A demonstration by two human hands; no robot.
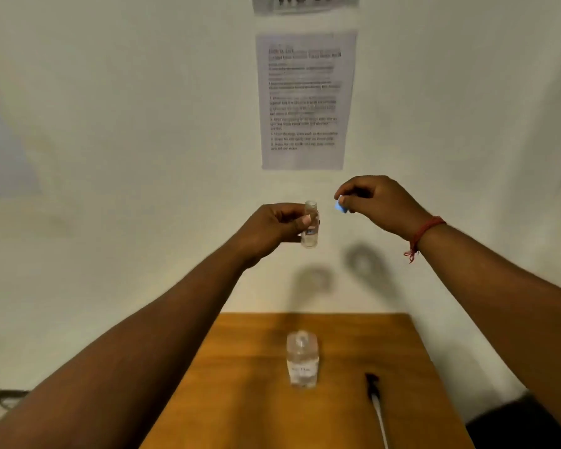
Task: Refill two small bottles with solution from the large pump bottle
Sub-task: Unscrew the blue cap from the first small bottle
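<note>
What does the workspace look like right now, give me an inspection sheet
Surface: wooden table against a pale wall.
Job's things: large bottle upright on the table, pump head with tube lying beside it; small bottle uncapped, held up; blue cap off.
Clutter: nothing seen.
Grips: left hand holds the small bottle; right hand pinches the cap.
Cables: dark cord at lower left.
Surroundings: printed sheet on the wall, text unreadable.

On the table [240, 400], the large bottle [302, 361] stands mid-width near the far edge; the pump [374, 396] lies toward the right edge. Bare wood lies between them and left of the bottle.
</note>
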